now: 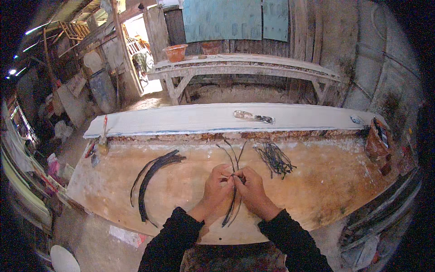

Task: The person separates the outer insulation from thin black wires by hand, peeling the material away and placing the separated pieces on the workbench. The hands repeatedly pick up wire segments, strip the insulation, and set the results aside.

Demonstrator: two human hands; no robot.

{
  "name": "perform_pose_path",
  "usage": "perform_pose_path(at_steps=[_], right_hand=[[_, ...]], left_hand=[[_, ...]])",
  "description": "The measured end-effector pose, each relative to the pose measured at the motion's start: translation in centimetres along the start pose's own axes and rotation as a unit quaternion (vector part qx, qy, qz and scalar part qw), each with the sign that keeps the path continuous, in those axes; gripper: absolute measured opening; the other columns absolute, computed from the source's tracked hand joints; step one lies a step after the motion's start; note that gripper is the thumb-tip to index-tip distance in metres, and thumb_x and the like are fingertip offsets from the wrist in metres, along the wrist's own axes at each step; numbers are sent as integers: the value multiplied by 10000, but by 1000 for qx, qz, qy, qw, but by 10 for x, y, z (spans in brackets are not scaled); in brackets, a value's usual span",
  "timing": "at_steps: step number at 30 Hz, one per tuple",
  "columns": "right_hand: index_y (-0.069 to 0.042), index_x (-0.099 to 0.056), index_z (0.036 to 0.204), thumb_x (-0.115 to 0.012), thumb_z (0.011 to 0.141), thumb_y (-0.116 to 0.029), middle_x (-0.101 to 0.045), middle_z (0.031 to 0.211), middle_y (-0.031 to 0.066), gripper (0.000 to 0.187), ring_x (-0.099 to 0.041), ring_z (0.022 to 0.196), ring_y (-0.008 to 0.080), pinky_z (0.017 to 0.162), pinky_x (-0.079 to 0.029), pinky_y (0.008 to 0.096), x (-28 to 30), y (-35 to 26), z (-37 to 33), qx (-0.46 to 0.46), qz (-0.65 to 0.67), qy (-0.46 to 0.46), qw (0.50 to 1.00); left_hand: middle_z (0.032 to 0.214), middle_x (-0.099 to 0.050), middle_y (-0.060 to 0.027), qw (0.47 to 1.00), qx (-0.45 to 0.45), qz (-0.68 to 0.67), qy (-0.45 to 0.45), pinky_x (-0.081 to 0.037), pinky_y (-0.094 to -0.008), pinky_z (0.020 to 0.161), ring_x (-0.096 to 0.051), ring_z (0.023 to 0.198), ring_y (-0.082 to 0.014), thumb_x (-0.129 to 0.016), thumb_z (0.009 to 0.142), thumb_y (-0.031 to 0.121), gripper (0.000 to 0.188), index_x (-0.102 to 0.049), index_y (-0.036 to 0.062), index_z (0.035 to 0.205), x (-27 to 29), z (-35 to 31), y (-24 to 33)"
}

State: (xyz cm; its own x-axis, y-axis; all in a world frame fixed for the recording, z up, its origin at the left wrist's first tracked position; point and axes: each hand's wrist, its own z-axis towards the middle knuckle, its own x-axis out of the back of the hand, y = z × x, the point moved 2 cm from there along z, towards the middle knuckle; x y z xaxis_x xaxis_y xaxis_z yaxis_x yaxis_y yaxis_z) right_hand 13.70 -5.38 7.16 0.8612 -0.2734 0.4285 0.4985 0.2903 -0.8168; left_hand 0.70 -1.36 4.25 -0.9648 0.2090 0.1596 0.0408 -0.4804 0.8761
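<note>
My left hand (218, 182) and my right hand (252, 187) meet over the wooden tabletop (190, 199), fingers closed in a pinch. Between their fingertips is a small group of thin black strips (231, 209). Its loose ends fan out beyond my fingers, and the other ends trail back toward me. What the strips are made of, and how they cross under my fingers, I cannot make out. To the left lies a curved bundle of longer black strips (146, 186). A tangled pile of short dark strips (275, 158) rests to the right, beyond my right hand.
Along the table's far side runs a raised whitish board (190, 119) with a worn, stained-handled tool (253, 117) on it. A brush-like tool (103, 140) stands at the left end, a brownish container (377, 139) at the right. Behind, a long bench (253, 68) carries an orange pot (175, 53).
</note>
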Motion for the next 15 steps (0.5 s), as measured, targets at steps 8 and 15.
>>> perform_pose_path(at_steps=[8, 15], right_hand=[[4, -484, 834, -541, 809, -75, -489, 774, 117, 101, -488, 707, 201, 636, -404, 306, -1, -6, 1, 4, -16, -12, 1000], [-11, -455, 839, -522, 817, -131, -488, 801, 145, 140, -500, 739, 295, 654, -415, 359, 0, 4, 4, -7, -33, -54, 998]], left_hand=[[884, -542, -66, 999, 20, 2, 29, -514, -269, 688, -571, 849, -145, -593, 774, -32, 450, -356, 51, 1148, -1, -1, 11], [888, -560, -82, 990, 105, -94, 15, -492, -247, 629, -577, 783, -138, -579, 780, -51, 464, -310, 78, 1136, -5, 0, 11]])
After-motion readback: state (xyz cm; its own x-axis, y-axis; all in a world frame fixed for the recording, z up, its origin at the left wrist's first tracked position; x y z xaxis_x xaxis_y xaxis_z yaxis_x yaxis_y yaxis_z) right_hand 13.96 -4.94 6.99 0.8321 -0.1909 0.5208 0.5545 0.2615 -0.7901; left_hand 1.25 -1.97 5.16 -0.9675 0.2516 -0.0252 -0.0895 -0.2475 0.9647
